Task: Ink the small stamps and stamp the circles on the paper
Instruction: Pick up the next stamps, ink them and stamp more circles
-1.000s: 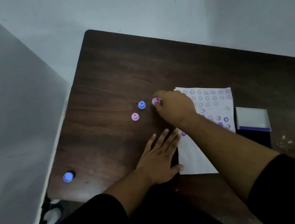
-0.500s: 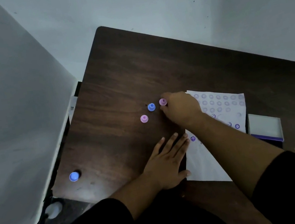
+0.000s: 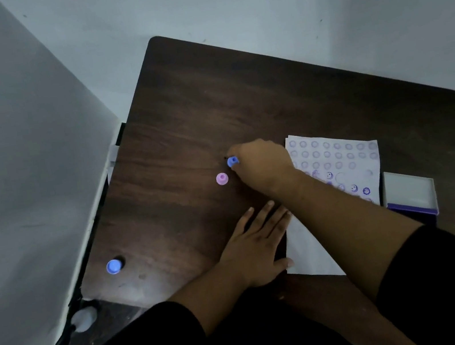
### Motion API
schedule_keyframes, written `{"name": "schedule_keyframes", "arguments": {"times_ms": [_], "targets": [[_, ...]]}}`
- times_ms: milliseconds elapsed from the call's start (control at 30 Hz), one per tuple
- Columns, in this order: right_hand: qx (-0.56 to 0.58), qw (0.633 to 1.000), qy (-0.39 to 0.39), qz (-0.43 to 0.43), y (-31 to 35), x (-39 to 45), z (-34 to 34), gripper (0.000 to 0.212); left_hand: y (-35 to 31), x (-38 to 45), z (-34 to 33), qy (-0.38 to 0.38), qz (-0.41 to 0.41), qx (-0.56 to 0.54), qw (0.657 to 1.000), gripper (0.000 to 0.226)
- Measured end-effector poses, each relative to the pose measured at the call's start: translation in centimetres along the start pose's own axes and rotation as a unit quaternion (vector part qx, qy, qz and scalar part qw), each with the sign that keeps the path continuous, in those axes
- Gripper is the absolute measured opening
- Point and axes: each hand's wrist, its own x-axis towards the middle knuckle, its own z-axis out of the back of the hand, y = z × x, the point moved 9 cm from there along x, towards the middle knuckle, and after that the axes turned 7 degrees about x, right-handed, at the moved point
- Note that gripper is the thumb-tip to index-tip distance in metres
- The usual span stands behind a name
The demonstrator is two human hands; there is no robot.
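Note:
My right hand (image 3: 262, 163) reaches left across the dark table, and its fingertips close on a small blue stamp (image 3: 233, 161). A pink stamp (image 3: 222, 178) stands free just to the lower left of it. Another blue stamp (image 3: 114, 266) stands alone near the table's left front corner. The white paper (image 3: 338, 159) with rows of printed circles lies right of my hand; a few lower circles carry purple prints. My left hand (image 3: 259, 242) lies flat with its fingers spread at the paper's left edge. The ink pad (image 3: 409, 193) sits open to the right of the paper.
The wooden table (image 3: 186, 113) stands in a corner, with grey walls to the left and behind. A pale round object (image 3: 84, 318) lies on the floor past the table's left front corner. White specks dot the table at the far right.
My right hand has shifted from the purple-pink stamp to the blue stamp beside it; that purple-pink stamp is now out of sight. The camera has drifted, and my left hand has stayed flat.

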Motion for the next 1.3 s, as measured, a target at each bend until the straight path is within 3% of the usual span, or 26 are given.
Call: {"name": "schedule_keyframes", "arguments": {"times_ms": [133,267,500,600,800,933,1300], "targets": [[0.084,0.994,-0.07,-0.009,-2.0,-1.6,2.1,0.018,-0.1,-0.1,0.2,0.003,-0.005,0.002,1.0,0.092],[0.156,0.969,-0.187,-0.049,-8.7,-6.6,5.1,0.017,0.0,-0.1,0.2,0.006,0.002,-0.001,1.0,0.095],[0.215,0.914,-0.201,-0.279,-24.2,-20.5,4.1,0.02,-0.3,-0.3,0.3,-0.011,0.004,0.025,1.0,0.097],[0.228,0.894,-0.211,-0.324,-27.7,-24.9,3.1,0.018,-0.1,-0.3,0.6,-0.022,0.001,0.016,1.0,0.095],[0.23,0.894,-0.204,-0.326,-31.8,-27.5,1.1,0.009,-1.2,-0.7,0.9,-0.074,0.037,0.023,0.996,0.097],[0.202,0.921,-0.147,-0.298,-32.4,-26.0,-0.9,0.016,-2.0,-1.1,-0.9,-0.048,0.067,0.03,0.996,0.111],[0.2,0.937,-0.144,-0.249,-32.4,-24.8,-1.2,0.014,-2.3,-0.8,-1.4,-0.035,0.092,0.064,0.993,0.11]]}}
